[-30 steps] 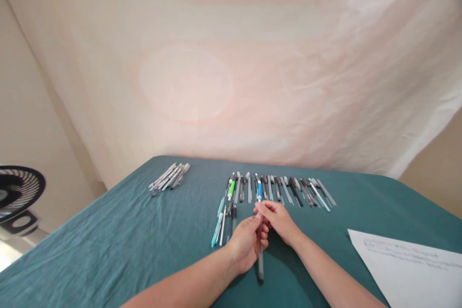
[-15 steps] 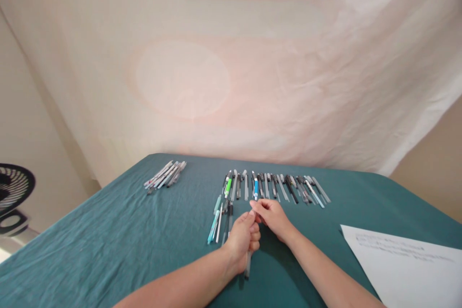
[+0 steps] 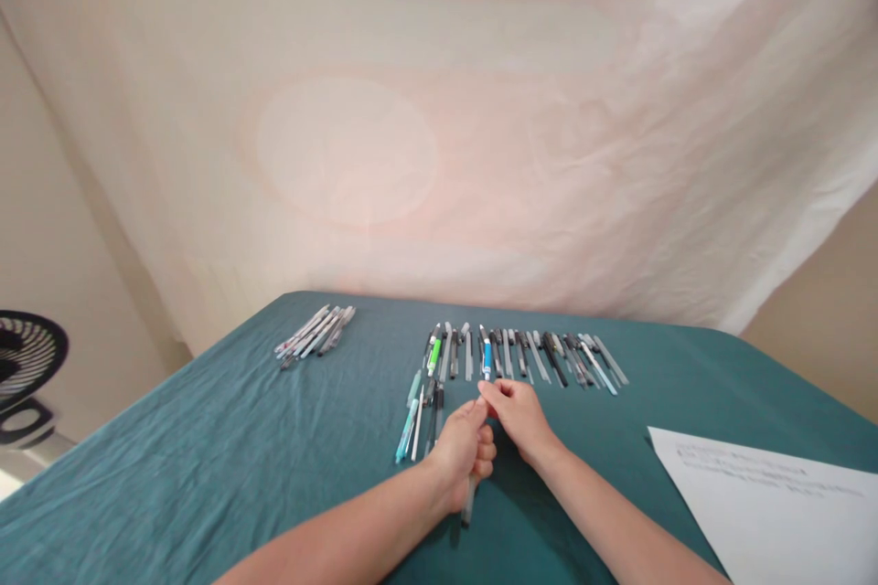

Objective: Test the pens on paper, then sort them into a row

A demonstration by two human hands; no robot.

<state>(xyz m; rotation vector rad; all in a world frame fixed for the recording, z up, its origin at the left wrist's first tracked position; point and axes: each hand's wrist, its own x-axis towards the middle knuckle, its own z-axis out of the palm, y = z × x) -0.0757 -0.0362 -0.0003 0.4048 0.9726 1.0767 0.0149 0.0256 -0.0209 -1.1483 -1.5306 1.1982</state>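
My left hand (image 3: 461,457) is wrapped around a clear-barrelled pen (image 3: 469,503), whose lower end sticks out below the fist. At the pen's upper end, my right hand (image 3: 518,416) pinches close against the left thumb; the fingers hide what lies between them. Left of my hands lie several pens, among them a teal pen (image 3: 406,434) and a thin white one (image 3: 417,430). Beyond my hands runs a row of pens, with a green-gripped pen (image 3: 434,355) and a blue-gripped pen (image 3: 487,356) among dark and clear ones.
A bundle of pens (image 3: 315,335) lies at the far left of the green-covered table (image 3: 206,439). A sheet of white paper with writing (image 3: 775,503) is at the right. Left of the table stands a black fan (image 3: 27,361). A pale cloth (image 3: 439,128) hangs behind.
Both hands stay together at the pen's upper end. The pen's lower end has shifted very slightly left and up; the pens on the table lie as before.
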